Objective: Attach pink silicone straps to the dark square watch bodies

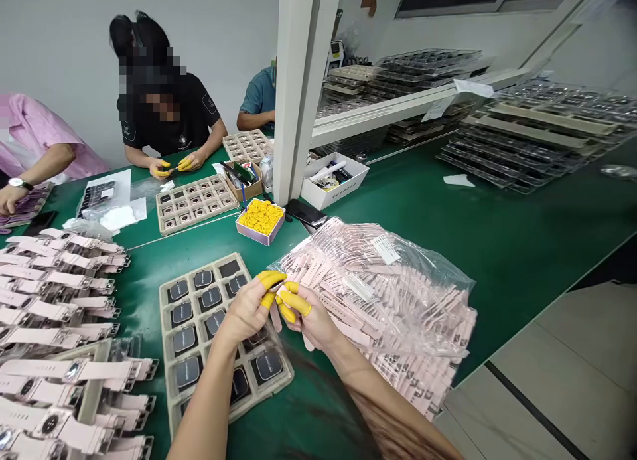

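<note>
My left hand [249, 307] and my right hand [306, 317] meet above the green table, both with yellow finger cots on the fingertips. Their fingers pinch together on a small pink watch strap piece [275, 312] held between them. Under my left hand lies a beige tray [169, 334] with square black watch bodies in its pockets. To the right of my hands sits a heap of pink watch straps in clear plastic bags [383, 294].
Assembled pink watches [60, 294] lie in rows at the left. A small box of yellow finger cots [260, 218], a phone [306, 213], more beige trays [194, 201] and a white pillar [298, 88] stand behind. Three people work across the table. Stacked trays [537, 135] fill the right.
</note>
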